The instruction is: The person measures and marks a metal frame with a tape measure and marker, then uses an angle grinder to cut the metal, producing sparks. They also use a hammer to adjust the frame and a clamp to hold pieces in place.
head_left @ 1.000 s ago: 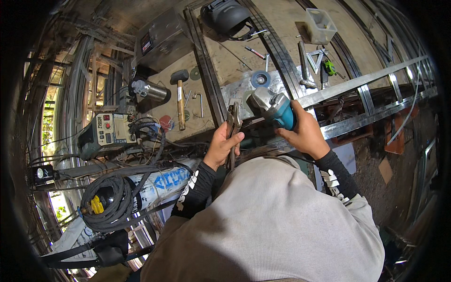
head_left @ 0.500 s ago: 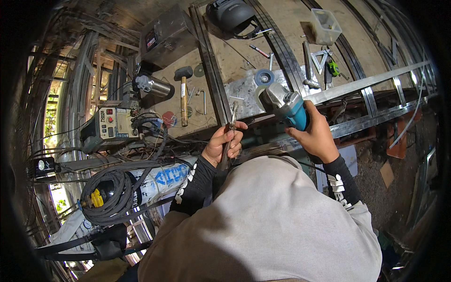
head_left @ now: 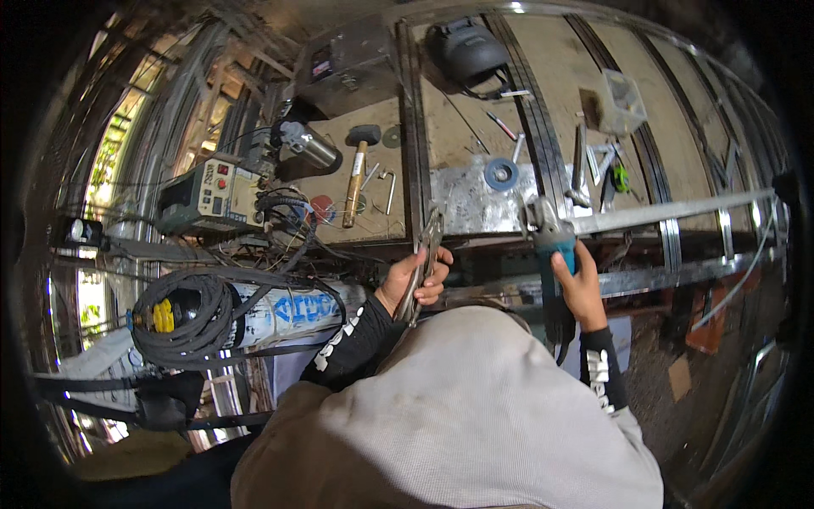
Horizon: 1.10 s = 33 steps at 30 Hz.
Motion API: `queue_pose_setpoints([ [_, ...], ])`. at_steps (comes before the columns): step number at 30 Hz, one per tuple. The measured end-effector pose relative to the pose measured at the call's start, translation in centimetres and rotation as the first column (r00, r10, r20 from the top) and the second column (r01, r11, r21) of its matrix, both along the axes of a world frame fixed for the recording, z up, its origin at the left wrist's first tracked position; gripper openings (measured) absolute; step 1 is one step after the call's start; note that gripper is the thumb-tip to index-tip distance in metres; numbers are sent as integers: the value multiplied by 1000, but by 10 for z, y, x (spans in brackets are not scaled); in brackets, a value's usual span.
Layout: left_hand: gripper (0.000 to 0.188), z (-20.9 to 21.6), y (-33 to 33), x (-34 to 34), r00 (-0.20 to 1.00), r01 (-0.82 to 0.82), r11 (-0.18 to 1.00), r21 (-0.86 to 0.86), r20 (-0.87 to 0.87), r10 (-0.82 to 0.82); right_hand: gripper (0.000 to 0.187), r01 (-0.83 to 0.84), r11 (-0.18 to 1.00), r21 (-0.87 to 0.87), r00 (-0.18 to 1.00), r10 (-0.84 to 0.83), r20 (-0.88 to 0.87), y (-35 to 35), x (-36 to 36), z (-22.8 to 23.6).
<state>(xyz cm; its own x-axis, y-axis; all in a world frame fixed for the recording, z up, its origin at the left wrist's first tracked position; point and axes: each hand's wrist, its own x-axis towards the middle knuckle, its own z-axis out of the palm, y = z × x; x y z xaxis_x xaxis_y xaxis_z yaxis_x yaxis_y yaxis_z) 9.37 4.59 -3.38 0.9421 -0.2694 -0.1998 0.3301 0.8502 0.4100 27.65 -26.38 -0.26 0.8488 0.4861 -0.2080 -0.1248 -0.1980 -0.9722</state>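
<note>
Locking pliers (head_left: 431, 242) are gripped in my left hand (head_left: 400, 282), their jaws pointing away from me toward the bench's near edge. My right hand (head_left: 583, 290) is closed round the teal body of an angle grinder (head_left: 554, 246), its metal head pointing away and its dark rear end hanging toward me. The grinder's head is beside a flat metal bar (head_left: 670, 214); I cannot tell whether they touch. Beyond both hands, a grinding disc (head_left: 501, 175) lies on a shiny metal sheet (head_left: 462, 204).
A mallet (head_left: 355, 182), a hex key (head_left: 391, 193) and a steel flask (head_left: 314, 150) are on the bench's left. Farther back is a welding helmet (head_left: 471, 53); a clear plastic box (head_left: 626, 102) is at right. A welding machine (head_left: 208, 197) and a gas cylinder (head_left: 292, 316) with coiled cable (head_left: 182, 343) stand left.
The grinder has swung from leaning leftward to pointing nearly straight away from me, with my right hand turning along. The pliers have tilted and show more fully. The whole view has shifted.
</note>
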Motion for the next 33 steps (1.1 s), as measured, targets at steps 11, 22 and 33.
queue_pose_setpoints([
  [11, 20, -24, 6, -60, 910, -257, 940, 225, -270, 313, 39, 44, 925, 378, 958, 68, -278, 38, 22, 6],
  [22, 32, -37, 39, -133, 705, -459, 823, 335, -425, 567, 35, 102, 978, 183, 868, 3, -497, 213, 38, -41],
  [33, 34, -40, 66, -214, 582, -304, 470, 829, -229, 781, 39, 332, 845, 419, 404, 274, -873, 296, 81, -162],
])
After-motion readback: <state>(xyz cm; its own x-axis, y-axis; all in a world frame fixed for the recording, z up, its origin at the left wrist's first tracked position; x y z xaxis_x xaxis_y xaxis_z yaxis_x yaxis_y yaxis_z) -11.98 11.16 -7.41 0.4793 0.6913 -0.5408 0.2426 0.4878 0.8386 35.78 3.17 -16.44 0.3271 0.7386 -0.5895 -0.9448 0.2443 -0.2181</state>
